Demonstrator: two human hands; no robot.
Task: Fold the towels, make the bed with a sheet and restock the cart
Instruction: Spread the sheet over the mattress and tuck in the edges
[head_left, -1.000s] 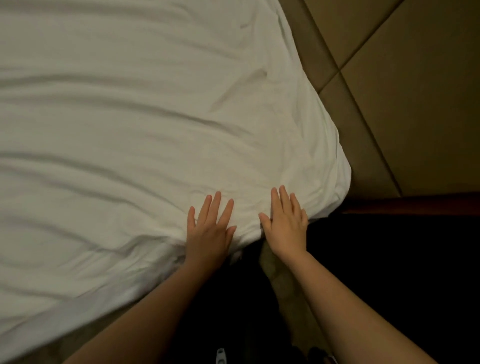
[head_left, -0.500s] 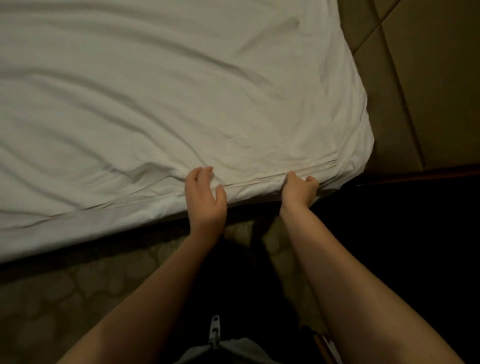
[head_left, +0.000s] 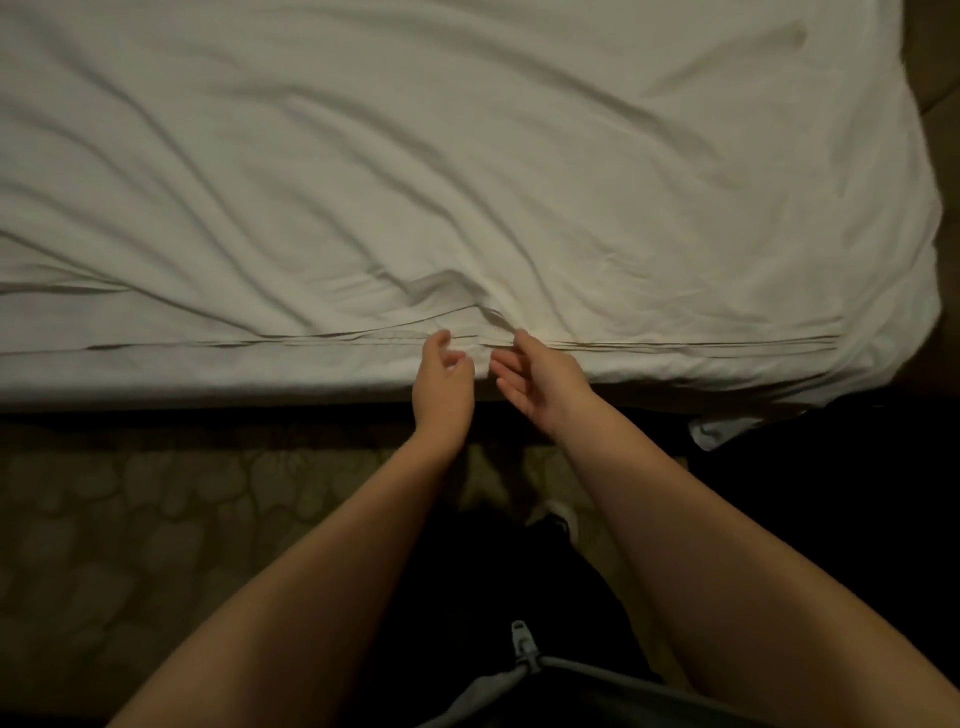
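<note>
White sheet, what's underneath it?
Along the near edge of the white sheet, thin stacked fabric layers show beneath it. Anything deeper is fully covered and cannot be seen.

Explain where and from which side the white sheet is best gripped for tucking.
Probably grip the sheet by its hanging border below the edge crease, coming from the near side, fingers under: there it drapes free, whereas the top lies spread flat.

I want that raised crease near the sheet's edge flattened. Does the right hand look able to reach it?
Probably yes: the right hand is open just below the raised crease, with only flat sheet between them and nothing in the way.
</note>
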